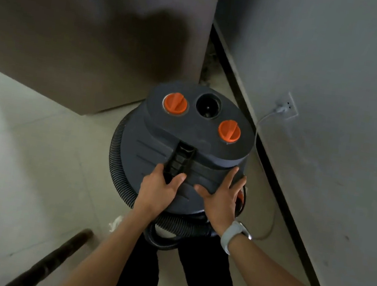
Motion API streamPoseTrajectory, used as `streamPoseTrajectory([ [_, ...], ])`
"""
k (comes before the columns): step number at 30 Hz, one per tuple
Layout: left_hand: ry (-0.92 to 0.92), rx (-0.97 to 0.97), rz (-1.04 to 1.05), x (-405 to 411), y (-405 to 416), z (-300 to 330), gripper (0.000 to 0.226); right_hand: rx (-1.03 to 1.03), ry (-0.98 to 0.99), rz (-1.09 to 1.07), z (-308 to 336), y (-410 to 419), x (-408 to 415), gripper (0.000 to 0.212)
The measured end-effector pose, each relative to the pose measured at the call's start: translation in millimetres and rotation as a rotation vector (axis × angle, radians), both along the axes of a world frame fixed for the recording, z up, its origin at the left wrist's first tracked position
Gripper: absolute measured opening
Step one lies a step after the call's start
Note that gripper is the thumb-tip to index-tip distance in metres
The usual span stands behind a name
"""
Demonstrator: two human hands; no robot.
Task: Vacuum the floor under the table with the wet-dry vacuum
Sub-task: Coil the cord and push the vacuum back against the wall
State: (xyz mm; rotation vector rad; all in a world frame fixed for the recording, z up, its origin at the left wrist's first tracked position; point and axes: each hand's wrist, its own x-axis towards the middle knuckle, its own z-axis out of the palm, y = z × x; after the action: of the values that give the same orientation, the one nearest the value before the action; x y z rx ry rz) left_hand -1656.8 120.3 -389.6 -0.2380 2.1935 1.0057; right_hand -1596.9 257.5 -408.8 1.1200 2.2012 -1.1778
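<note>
The wet-dry vacuum [190, 140] stands on the floor right in front of me. It has a dark grey lid with two orange knobs [175, 103] [229, 131] and a round open port [208, 106]. A black carry handle [179, 158] runs down the lid's middle. My left hand [159, 186] grips the near end of that handle between thumb and fingers. My right hand [221, 194] lies flat on the lid's right side with its fingers spread. A black ribbed hose [117, 156] is coiled around the tank.
A brown cabinet side [88, 37] rises at the back left. A grey wall with a black baseboard [275, 180] runs along the right. A pale cord [263, 119] leads to a wall outlet [287, 106]. A dark wooden pole [63, 254] and white scrap [114, 223] lie on the tiles near my legs.
</note>
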Motion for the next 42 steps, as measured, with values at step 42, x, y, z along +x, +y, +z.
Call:
streamPoseTrajectory([
  [42,0.213,-0.215,1.116,-27,-422,10,0.042,0.023,0.071,0.937,-2,-468,-155,0.104],
])
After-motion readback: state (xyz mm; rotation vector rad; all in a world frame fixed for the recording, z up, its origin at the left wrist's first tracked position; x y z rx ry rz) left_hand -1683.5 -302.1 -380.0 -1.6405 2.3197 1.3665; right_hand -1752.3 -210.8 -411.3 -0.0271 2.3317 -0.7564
